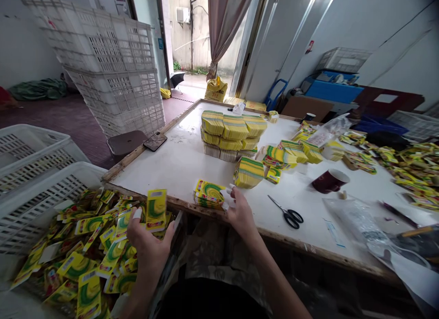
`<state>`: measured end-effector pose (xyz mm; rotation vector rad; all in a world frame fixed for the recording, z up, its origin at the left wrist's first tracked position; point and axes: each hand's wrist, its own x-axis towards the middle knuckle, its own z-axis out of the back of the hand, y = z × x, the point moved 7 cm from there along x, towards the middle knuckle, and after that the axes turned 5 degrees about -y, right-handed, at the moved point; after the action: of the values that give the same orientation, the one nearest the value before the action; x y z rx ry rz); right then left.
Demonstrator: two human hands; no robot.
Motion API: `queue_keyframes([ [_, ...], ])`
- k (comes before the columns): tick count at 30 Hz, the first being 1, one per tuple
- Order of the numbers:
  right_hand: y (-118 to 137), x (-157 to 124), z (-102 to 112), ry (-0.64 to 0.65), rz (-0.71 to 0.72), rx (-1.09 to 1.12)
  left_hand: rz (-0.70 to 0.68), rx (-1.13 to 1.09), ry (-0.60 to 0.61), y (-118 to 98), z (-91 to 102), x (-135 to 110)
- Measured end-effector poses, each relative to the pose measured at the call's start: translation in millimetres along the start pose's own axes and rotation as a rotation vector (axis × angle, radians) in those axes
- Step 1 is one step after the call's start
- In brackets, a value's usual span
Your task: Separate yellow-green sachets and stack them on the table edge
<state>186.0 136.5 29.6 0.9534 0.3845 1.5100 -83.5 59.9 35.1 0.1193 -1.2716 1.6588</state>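
Observation:
My left hand [151, 243], with a white covering on a fingertip, is over the crate at the table's front left. A flat yellow-and-green packet [156, 210] stands upright between its thumb and fingers, slightly blurred; some fingers are hidden. Below lie many loose similar packets [87, 282], piled in the white crate [73, 184]. My right hand [240, 211], its fingertips also covered white, curls at the right end of a short stack of packets [208, 193] lying by the table's front edge. Just beyond that hand stands a tight block of packets [249, 172].
Larger stacked packet blocks [224, 129] stand mid-table. Black scissors [290, 216], a dark mug [329, 181] and clear plastic bags [360, 223] lie to the right. A phone [155, 141] rests at the left edge. Tall white crates [120, 58] and a stool [126, 143] stand beyond.

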Motion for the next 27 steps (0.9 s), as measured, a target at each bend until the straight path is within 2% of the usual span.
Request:
queue_keyframes([
  [2, -3, 10, -5, 0.012, 0.02, -0.067, 0.019, -0.062, 0.07, -1, -2.5, -2],
  [5, -2, 17, -12, 0.036, 0.046, -0.08, 0.121, -0.228, 0.226, -6, -16.1, -13],
  [9, 6, 15, -7, 0.02, 0.044, -0.073, 0.363, -0.554, 0.418, -9, -43.5, -34],
  [11, 16, 6, -4, 0.022, 0.028, -0.016, 0.508, -0.756, 0.468, -13, -55.1, -43],
  [14, 36, -20, -10, 0.098, -0.016, 0.242, 0.697, -1.104, 0.473, -25, -64.7, -47],
  [18, 61, -59, -36, 0.289, -0.13, 0.62, 0.961, -1.447, 0.445, -45, -68.9, -44],
  [20, 70, -73, -44, 0.324, -0.181, 0.722, 1.037, -1.523, 0.355, -49, -66.4, -39],
  [23, 81, -85, -48, 0.358, -0.232, 0.773, 1.072, -1.549, 0.21, -48, -62.1, -32],
  [27, 82, -88, -52, 0.42, -0.284, 0.798, 1.115, -1.456, 0.202, -42, -64.6, -37],
])
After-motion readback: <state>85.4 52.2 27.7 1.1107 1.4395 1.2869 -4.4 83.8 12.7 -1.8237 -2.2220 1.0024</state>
